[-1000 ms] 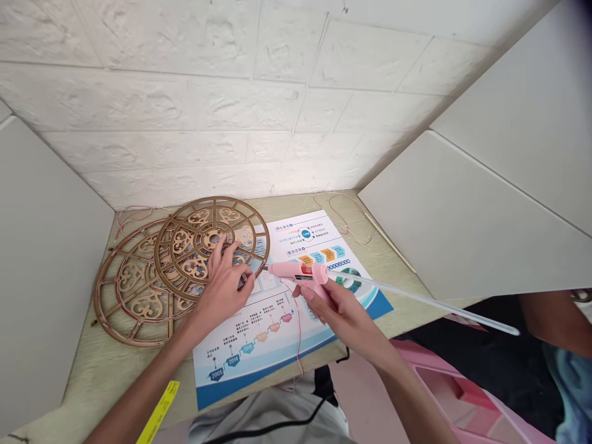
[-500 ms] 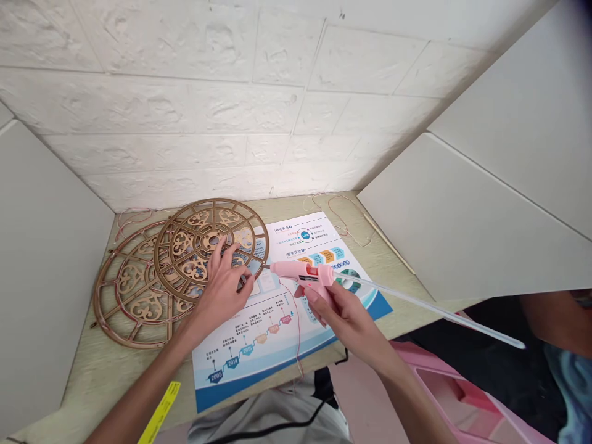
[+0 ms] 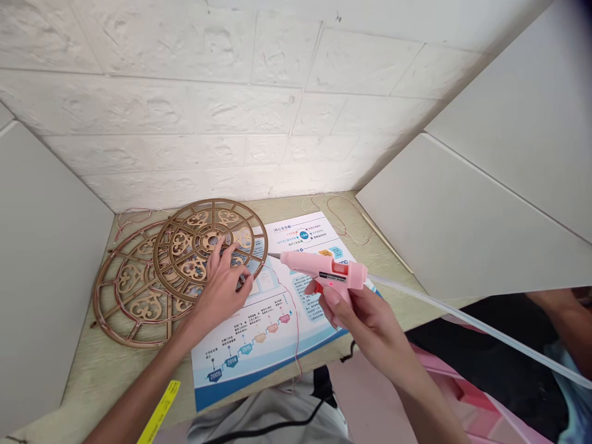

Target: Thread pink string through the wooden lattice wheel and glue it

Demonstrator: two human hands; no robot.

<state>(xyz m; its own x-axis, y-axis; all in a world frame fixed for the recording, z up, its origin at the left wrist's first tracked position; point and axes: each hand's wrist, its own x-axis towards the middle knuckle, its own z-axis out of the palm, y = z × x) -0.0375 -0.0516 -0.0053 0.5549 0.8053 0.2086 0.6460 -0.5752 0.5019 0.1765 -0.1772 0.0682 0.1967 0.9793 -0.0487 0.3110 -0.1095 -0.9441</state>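
My right hand (image 3: pixel 356 311) is wrapped around the handle of a pink hot glue gun (image 3: pixel 319 269), whose small red light is lit. A long clear glue stick (image 3: pixel 467 311) runs out of its back. The nozzle points left, just off the right rim of an openwork wooden disc (image 3: pixel 213 206). My left hand (image 3: pixel 226 283) rests on this disc with fingers apart, the thumb near the lower right rim. Partly beneath it lies a second openwork disc (image 3: pixel 104 320), with reddish cord along its rings. A thin red-and-white thread (image 3: pixel 296 311) trails from the upper disc's rim.
A printed sheet (image 3: pixel 250 376) lies under the upper disc. More thread (image 3: pixel 346 216) and a thin stick (image 3: pixel 386 243) lie at the back right of the table (image 3: pixel 83 388). White panels stand at both sides. At right, another person's arm (image 3: pixel 564 327) shows beside pink plastic.
My right hand has drawn the glue gun to the right and lifted it, so its nozzle has left the disc's rim. My left hand and both discs have barely moved.
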